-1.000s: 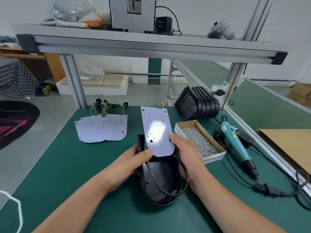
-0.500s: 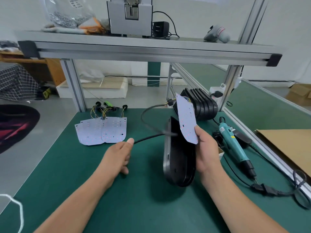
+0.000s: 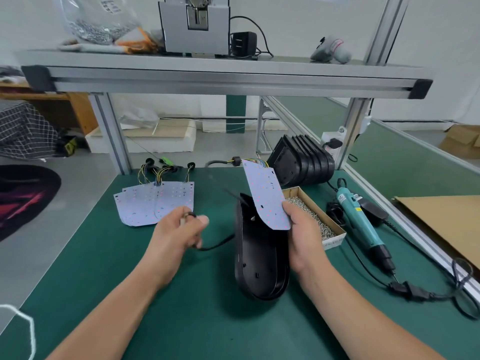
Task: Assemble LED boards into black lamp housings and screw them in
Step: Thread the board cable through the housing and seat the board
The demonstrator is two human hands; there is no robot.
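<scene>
Currently the LED board (image 3: pixel 266 198) sits pinched in right hand (image 3: pixel 307 240) fingers (image 3: pixel 288 210).

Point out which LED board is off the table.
The LED board pinched in the right hand by the black housing; the other boards lie flat on the mat.

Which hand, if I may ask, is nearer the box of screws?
Right. The right hand is beside the box of screws; the left hand is across the black housing from it.

The black cable (image 3: pixel 218 246) blurs above the housing (image 3: pixel 259 255), which hides the right hand's (image 3: pixel 306 240) fingers.
</scene>
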